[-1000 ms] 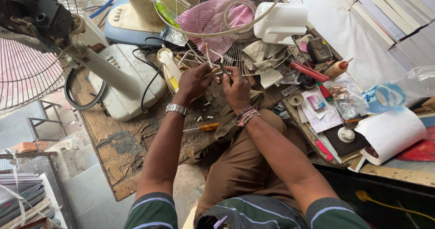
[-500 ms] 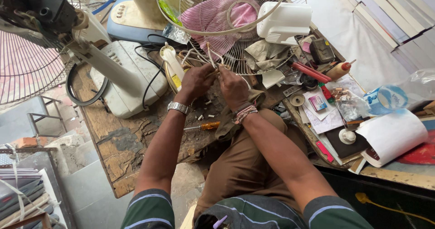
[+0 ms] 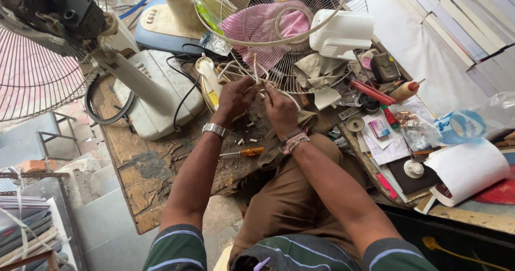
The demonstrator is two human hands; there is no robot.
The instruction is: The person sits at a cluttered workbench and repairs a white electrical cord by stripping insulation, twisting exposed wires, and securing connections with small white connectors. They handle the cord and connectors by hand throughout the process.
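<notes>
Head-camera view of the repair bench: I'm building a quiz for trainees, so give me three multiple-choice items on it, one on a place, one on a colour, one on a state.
1. Where does the orange-handled screwdriver lie?
A. on the worn wooden bench top, below the left wrist
B. inside the round wire fan guard
C. on the brown trousers

2. What colour are the fan blades behind the round wire fan guard?
A. blue
B. pink
C. black

3. What are the two hands doing?
A. resting flat on the bench
B. left hand and right hand both pinch the pale wires
C. one lifts the white fan base

Answers: 1 A, the screwdriver lies flat on the wood near the silver wristwatch. 2 B, pink shows through the guard. 3 B, both hands meet at the wires, fingers closed on them.
</notes>
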